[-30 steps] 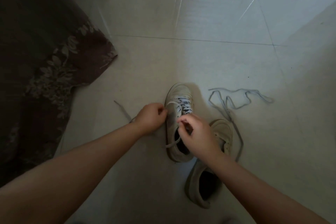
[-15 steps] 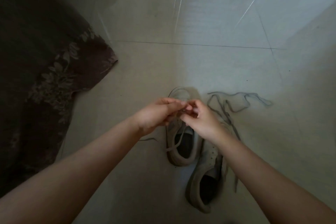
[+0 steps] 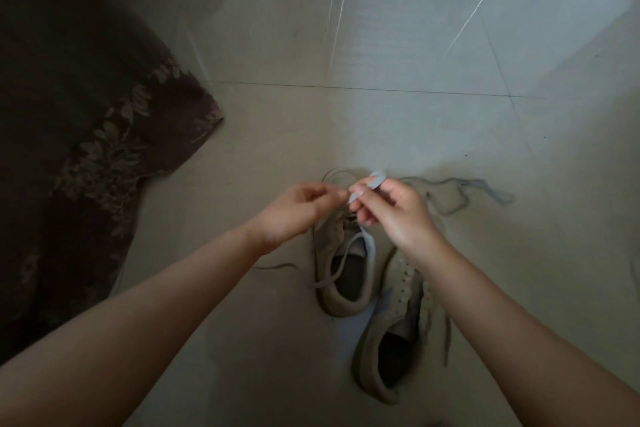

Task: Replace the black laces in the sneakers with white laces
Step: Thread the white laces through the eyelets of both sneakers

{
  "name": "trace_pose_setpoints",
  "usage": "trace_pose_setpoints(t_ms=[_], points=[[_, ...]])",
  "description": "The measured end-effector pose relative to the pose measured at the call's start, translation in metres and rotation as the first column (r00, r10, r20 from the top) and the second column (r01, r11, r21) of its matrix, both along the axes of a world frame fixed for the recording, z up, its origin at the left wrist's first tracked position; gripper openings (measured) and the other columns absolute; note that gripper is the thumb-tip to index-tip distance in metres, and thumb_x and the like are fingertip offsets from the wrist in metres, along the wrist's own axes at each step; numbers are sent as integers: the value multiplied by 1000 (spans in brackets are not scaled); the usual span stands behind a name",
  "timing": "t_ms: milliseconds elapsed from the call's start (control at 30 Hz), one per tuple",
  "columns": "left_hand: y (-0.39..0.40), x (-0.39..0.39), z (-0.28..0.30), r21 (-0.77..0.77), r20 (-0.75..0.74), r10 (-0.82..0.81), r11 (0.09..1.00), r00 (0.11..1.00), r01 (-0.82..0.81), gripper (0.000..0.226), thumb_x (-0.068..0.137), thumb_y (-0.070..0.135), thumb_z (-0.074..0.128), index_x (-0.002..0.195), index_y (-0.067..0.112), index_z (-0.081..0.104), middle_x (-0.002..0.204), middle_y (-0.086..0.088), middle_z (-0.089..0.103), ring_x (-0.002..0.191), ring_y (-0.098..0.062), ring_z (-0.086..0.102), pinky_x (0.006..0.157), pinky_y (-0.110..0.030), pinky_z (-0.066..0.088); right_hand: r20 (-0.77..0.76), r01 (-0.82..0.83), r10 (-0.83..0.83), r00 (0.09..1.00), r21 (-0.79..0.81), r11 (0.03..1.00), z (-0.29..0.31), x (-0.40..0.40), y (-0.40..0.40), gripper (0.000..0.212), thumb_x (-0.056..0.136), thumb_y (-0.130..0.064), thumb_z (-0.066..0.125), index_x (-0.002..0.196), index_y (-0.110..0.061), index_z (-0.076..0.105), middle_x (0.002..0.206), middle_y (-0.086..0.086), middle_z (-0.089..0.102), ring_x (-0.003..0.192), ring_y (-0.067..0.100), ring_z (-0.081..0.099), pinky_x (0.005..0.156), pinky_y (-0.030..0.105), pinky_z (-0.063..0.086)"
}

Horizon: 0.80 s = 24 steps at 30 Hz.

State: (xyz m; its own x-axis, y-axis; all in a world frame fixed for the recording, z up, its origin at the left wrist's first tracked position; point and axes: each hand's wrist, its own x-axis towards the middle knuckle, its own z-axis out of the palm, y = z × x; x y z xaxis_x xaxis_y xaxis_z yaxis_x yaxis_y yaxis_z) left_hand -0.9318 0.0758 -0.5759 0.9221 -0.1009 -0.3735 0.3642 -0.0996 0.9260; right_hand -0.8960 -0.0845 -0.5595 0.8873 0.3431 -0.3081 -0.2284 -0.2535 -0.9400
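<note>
The sneakers lie on the floor, a white lace now raised above the nearer-laced one, pinched by the right hand and left hand, which were lower a second ago; threading is judged under way.

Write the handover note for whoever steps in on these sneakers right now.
Left hand: pinches a white lace end above the far sneaker.
Right hand: pinches the same lace, a loop showing above its fingers.
Far sneaker: upright on the floor, partly laced, lace ends trailing over its opening.
Near sneaker: lying beside it, eyelets bare.
Loose lace: on the floor past the right hand; its colour is unclear in this light.
Left: finish the far sneaker, then lace the near one.
</note>
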Motion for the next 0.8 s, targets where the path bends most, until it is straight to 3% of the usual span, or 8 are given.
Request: trace_pose_setpoints(t_ms=[67,233,333,433,567,633,700,800], points=[[-1,-11,-14,97,68,-124,988,990,117,8,90,15,63,83,12,67,61,4,50,58,-6,42,58,-19,34,-94,125,-114,989,122,985,4,7,-4,13,95,-7,53,88,-9,64,65,-2,66,57,8,55,56,18,45],[6,-24,-40,387,82,-229,904,970,181,26,91,18,60,66,16,54,55,8,36,48,-3,34,51,-17,27,-416,396,-234,879,363,843,10,12,-2,17,96,-6,48,86,-7,61,63,-1,62,56,7,52,55,16,47],[12,-27,-47,501,83,-288,839,954,210,22,93,21,57,80,7,67,64,7,43,60,-4,42,59,-20,32,-482,487,-285,829,368,793,14,16,-5,17,96,-8,47,86,-8,60,66,0,61,58,6,52,57,15,48],[11,-29,-49,558,81,-317,800,945,221,24,95,22,53,95,5,69,76,8,40,75,-15,49,73,-24,36,-477,422,-243,845,315,850,7,11,-6,14,96,-8,49,90,-6,61,75,3,65,67,9,58,64,18,51],[5,-23,-39,419,142,-56,908,988,-9,18,93,13,57,95,2,71,76,-7,61,67,-5,55,67,-24,42,-175,58,-90,980,-179,982,-18,-2,-7,13,94,-11,56,106,-9,62,85,0,69,72,8,63,66,15,49],[1,-21,-30,287,124,57,954,991,-90,16,92,8,57,100,3,70,79,2,64,62,12,55,62,-8,41,100,-25,76,992,-430,902,-32,-8,-12,11,89,-13,63,98,-18,65,87,-4,67,80,8,62,69,10,43],[-3,-20,-30,167,85,138,974,987,-150,17,91,2,57,104,-1,68,83,3,64,63,17,56,64,-2,41,328,-10,244,913,-579,815,-46,-15,-17,9,81,-12,69,85,-20,71,90,-1,64,90,17,59,76,15,38],[-10,-20,-35,33,-32,286,958,958,-285,13,86,-2,63,97,0,68,68,5,64,52,10,55,59,-5,44,393,12,363,845,-692,722,-56,-22,-16,8,73,-11,73,78,-17,75,110,7,62,107,30,51,88,24,30]])
